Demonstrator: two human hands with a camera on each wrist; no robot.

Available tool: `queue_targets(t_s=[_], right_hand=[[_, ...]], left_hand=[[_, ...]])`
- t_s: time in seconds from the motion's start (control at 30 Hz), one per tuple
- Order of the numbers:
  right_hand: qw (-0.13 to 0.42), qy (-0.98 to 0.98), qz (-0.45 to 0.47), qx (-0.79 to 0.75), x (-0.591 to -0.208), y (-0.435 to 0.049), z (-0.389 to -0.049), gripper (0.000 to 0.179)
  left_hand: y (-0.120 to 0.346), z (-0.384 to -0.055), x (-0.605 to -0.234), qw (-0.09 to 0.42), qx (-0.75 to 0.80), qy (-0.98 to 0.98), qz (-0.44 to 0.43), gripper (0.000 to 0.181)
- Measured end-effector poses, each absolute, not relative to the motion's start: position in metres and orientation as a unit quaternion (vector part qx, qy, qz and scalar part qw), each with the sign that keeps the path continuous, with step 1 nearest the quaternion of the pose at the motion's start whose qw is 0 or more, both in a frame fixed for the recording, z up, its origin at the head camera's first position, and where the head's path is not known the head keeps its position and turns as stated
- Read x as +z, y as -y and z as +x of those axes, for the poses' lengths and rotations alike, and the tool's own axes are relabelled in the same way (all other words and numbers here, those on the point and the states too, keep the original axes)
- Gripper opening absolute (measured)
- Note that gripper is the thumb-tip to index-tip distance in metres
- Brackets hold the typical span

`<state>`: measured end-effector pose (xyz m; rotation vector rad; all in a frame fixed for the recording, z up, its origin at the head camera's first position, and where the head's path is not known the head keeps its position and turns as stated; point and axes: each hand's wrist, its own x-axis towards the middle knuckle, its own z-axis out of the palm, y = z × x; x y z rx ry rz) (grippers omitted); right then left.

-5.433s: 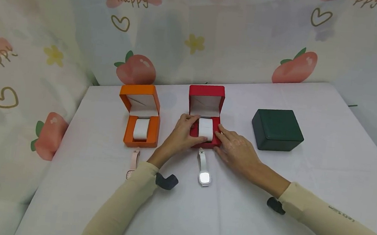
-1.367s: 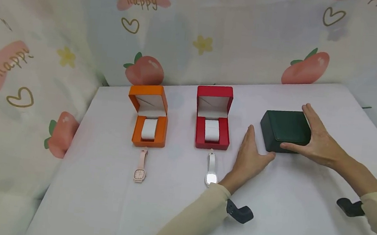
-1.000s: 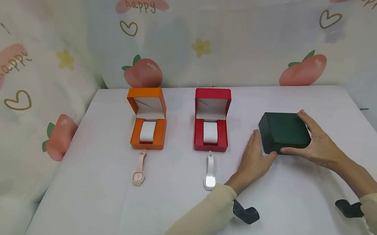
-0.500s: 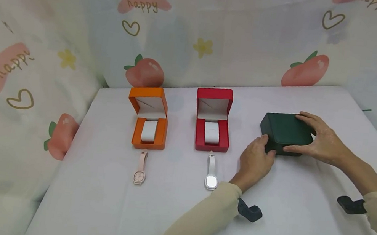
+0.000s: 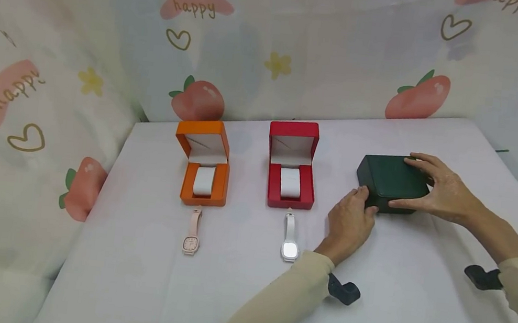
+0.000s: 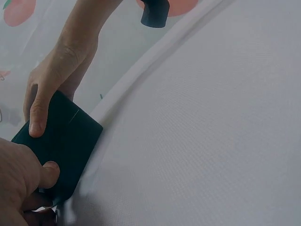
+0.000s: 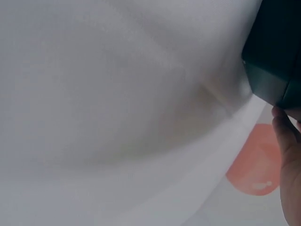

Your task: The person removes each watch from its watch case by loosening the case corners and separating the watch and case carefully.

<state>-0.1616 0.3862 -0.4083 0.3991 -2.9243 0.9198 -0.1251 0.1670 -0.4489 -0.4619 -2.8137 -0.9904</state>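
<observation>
A closed dark green watch box [image 5: 390, 178] sits on the white table at the right. My left hand [image 5: 349, 221] grips its near left corner, fingers at the left side and thumb at the front. Across the box's right part, my right hand [image 5: 450, 194] holds on with the thumb at the front and fingers over the far right of the lid. The left wrist view shows both thumbs against one face of the green box [image 6: 75, 136]. At the right of the right wrist view, right-hand fingers [image 7: 284, 129] touch the box's edge.
An orange watch box [image 5: 222, 184] and a red watch box [image 5: 306, 187] stand with lids up, each with a white cushion inside. In front of them lie a pink watch [image 5: 191, 244] and a white watch [image 5: 289, 250]. A patterned cloth [image 5: 346, 49] hangs behind the table.
Both hands have gone from the red box to the green one. The left hand has moved in and curled round its near left corner; the right fingers have bent over the lid.
</observation>
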Motion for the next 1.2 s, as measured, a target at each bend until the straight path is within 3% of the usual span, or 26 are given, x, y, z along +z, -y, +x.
queue_targets(t_s=[0.3,0.53,1.2], right_hand=[[0.022,0.950,0.125,0.285,-0.403,-0.387,-0.167,0.098],[-0.003,0.953,0.110,0.282,-0.393,-0.388,-0.175,0.094],[-0.160,0.954,0.074,0.244,-0.357,-0.392,-0.214,0.076]], left_hand=[[-0.167,-0.126,-0.451,0.071,-0.327,0.930,-0.152,0.041],[-0.168,-0.126,-0.448,0.047,-0.328,0.931,-0.151,0.043],[-0.169,-0.127,-0.449,0.049,-0.327,0.932,-0.149,0.041]])
